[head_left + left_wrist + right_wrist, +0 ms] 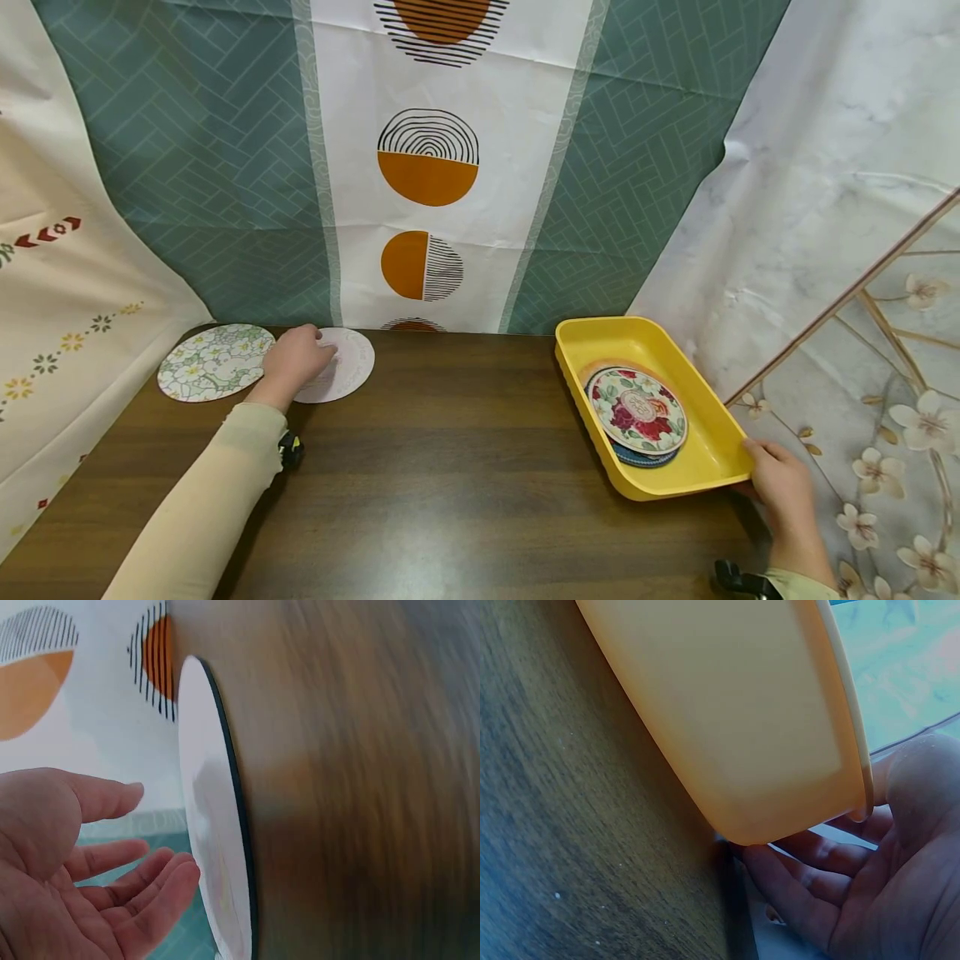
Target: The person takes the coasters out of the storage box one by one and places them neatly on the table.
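Observation:
My left hand (296, 360) is over a pale round mat (351, 367) at the back left of the table, fingers loosely bent with nothing between them. In the left wrist view the fingertips come close to the face of this thin, dark-edged mat (214, 802); whether they touch it I cannot tell. Beside it lies a round mat with white flowers and green leaves (213, 362). At the right, my right hand (783, 492) grips the near right corner of a yellow plastic tray (712, 454), thumb at the rim and fingers underneath, as the right wrist view shows.
Inside the tray, a round mat with red roses (637, 411) lies over a blue mat (647, 458) and an orange-edged one. Dark wood table (450, 467) stretches between the hands. Patterned cloth (427, 275) hangs along the back, with more cloth at both sides.

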{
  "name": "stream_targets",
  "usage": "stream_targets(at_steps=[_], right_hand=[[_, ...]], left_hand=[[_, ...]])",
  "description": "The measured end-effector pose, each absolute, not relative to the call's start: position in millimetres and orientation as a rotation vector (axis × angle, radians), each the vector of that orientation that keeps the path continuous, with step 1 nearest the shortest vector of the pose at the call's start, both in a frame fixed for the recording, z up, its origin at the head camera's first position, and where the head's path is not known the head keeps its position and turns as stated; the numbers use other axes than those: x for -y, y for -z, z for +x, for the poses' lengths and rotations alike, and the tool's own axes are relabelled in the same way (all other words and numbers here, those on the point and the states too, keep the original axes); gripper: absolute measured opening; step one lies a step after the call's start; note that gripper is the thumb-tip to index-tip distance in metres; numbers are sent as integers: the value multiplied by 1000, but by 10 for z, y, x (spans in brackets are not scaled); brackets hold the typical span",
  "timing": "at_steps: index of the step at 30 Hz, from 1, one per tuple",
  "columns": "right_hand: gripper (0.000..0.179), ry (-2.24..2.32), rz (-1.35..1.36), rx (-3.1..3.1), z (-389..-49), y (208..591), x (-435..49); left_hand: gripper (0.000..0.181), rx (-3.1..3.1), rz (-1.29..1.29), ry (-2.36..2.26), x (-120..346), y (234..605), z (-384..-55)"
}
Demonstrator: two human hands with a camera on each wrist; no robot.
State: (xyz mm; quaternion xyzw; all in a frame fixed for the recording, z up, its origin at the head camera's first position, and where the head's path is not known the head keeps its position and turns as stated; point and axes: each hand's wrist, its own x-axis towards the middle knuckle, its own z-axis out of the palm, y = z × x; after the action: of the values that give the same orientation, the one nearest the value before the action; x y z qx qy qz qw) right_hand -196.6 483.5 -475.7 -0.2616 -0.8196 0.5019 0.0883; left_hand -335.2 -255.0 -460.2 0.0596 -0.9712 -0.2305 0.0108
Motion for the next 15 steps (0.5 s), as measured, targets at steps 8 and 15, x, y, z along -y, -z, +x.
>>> stream_targets(at_steps=[8,15], right_hand=[[58,-1493,-777,2433,-1965,4737,-4796],[57,-1499,-780,2419,-1952,4735,-4809]], left_hand=[[62,2899,60,906,2380,4640,-3354],[62,2848,51,1047,2204,4684,-3383]])
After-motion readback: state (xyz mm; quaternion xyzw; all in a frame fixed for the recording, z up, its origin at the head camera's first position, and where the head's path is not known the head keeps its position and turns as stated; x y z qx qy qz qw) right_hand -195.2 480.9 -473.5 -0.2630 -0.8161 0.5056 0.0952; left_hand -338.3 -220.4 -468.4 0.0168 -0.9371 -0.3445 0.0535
